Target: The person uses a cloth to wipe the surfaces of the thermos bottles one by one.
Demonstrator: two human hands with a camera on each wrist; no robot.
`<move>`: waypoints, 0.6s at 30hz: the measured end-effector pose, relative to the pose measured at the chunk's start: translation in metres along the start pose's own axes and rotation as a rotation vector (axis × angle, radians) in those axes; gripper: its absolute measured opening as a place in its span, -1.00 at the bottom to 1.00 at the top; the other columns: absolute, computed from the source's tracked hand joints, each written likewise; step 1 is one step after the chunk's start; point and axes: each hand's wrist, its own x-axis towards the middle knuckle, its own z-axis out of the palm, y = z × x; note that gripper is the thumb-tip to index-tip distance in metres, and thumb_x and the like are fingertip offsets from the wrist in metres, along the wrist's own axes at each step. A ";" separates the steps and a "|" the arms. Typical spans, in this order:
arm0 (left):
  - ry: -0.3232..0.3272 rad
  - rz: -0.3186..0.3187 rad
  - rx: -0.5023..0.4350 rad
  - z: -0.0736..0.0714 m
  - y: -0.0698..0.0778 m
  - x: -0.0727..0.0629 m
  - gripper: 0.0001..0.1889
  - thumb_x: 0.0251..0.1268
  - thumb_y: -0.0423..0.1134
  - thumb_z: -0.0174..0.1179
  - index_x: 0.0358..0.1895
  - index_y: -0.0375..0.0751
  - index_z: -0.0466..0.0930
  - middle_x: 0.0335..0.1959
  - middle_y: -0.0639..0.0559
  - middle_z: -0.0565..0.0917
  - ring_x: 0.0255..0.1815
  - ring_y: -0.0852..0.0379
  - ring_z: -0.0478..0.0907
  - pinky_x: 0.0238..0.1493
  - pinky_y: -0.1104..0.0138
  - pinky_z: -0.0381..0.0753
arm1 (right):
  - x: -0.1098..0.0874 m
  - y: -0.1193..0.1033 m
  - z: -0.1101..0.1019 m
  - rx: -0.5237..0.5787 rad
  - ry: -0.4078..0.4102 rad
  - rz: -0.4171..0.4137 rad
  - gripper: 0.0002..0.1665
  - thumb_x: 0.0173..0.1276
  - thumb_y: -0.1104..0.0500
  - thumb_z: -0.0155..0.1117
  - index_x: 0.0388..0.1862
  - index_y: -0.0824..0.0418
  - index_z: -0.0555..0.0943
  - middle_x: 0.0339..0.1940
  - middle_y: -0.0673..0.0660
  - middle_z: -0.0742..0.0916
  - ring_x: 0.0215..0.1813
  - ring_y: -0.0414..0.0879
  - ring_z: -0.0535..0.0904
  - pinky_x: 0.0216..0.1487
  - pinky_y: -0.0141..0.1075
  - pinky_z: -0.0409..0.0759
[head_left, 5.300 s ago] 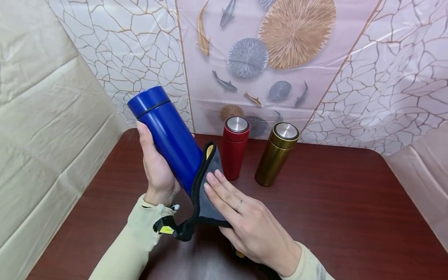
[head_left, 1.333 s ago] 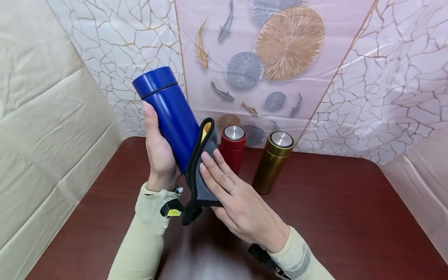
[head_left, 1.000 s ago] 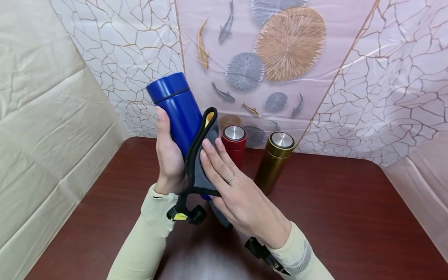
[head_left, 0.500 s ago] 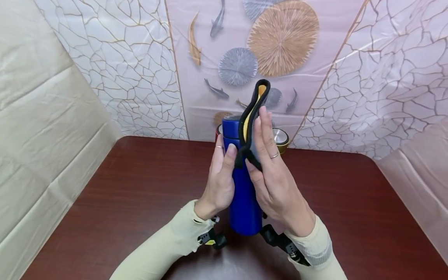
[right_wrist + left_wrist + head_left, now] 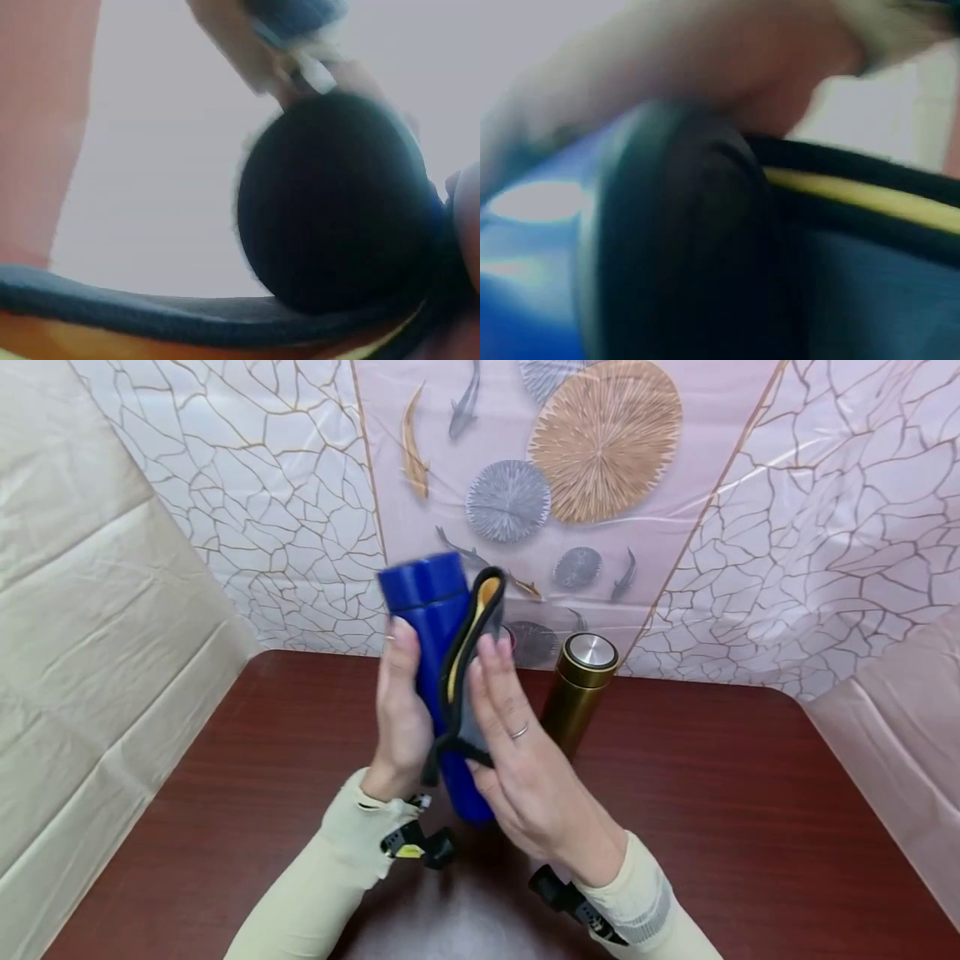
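Note:
My left hand [image 5: 405, 718] grips a blue thermos bottle [image 5: 427, 602] from its left side, thumb along the front. The bottle leans, its lid towards the upper left, raised over the table. With straight fingers my right hand [image 5: 532, 768] presses a grey cloth [image 5: 472, 727], with black edging and a yellow reverse, against the bottle's right side. A corner of the cloth sticks up past the fingertips. Blurred in the left wrist view are the bottle's dark base [image 5: 697, 240] and the cloth's edging [image 5: 855, 165]. The same round base [image 5: 330, 202] fills the middle of the right wrist view.
Behind my right hand a gold thermos bottle [image 5: 581, 685] with a silver-topped lid stands on the dark red-brown table [image 5: 750, 793]. A red bottle is almost wholly hidden behind that hand. Patterned sheets [image 5: 285, 493] enclose the table's back and sides.
The blue bottle goes from leaning left to nearly upright further right, then swings back left and tilts. The cloth and both hands move with it, uncovering the gold bottle again.

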 end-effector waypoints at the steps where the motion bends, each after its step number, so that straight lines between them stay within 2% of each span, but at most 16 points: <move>1: 0.027 -0.018 -0.021 -0.004 0.006 0.002 -0.26 0.45 0.41 -0.03 0.33 -0.17 0.40 -0.11 0.05 0.68 -0.15 0.15 0.64 -0.07 0.32 0.66 | -0.001 -0.002 0.004 -0.010 -0.020 -0.015 -0.17 0.58 0.20 -0.11 0.67 0.33 -0.18 0.73 0.23 -0.17 0.73 0.26 -0.29 0.72 0.01 -0.19; 5: 0.118 -0.055 -0.055 -0.021 0.026 0.011 -0.30 0.46 0.42 -0.09 0.28 -0.10 0.44 -0.14 0.06 0.64 -0.18 0.14 0.63 -0.13 0.32 0.68 | -0.005 -0.005 0.019 -0.042 -0.075 -0.072 -0.26 0.67 0.06 -0.31 0.65 0.41 -0.10 0.73 0.26 -0.12 0.72 0.32 -0.22 0.72 -0.02 -0.11; 8: 0.155 0.014 -0.067 -0.034 0.036 0.020 -0.31 0.46 0.40 -0.06 0.27 -0.12 0.46 -0.14 0.04 0.63 -0.21 0.13 0.62 -0.19 0.31 0.66 | -0.007 -0.005 0.024 -0.017 -0.101 -0.101 -0.28 0.64 0.11 -0.29 0.64 0.42 -0.05 0.73 0.27 -0.07 0.72 0.31 -0.19 0.71 -0.01 -0.07; 10: 0.159 0.078 -0.083 -0.042 0.041 0.025 -0.30 0.45 0.38 -0.01 0.31 -0.14 0.45 -0.11 0.02 0.64 -0.21 0.12 0.62 -0.21 0.31 0.66 | -0.008 -0.004 0.026 0.005 -0.117 -0.111 -0.28 0.62 0.14 -0.25 0.64 0.41 -0.04 0.73 0.27 -0.05 0.72 0.30 -0.18 0.71 -0.02 -0.04; 13: 0.148 0.129 -0.141 -0.049 0.044 0.029 -0.24 0.35 0.36 0.15 0.35 -0.18 0.43 -0.07 -0.02 0.65 -0.21 0.10 0.64 -0.23 0.29 0.69 | -0.009 -0.003 0.027 0.030 -0.132 -0.108 -0.27 0.62 0.15 -0.21 0.64 0.40 -0.03 0.73 0.27 -0.04 0.72 0.30 -0.16 0.71 -0.07 -0.03; 18: 0.149 0.095 -0.169 -0.051 0.043 0.028 -0.18 0.26 0.38 0.23 0.38 -0.14 0.39 -0.04 -0.05 0.63 -0.17 0.06 0.67 -0.15 0.24 0.73 | -0.008 -0.001 0.025 0.054 -0.142 -0.085 -0.22 0.51 0.25 -0.11 0.65 0.39 -0.02 0.73 0.26 -0.02 0.72 0.29 -0.14 0.71 -0.09 -0.02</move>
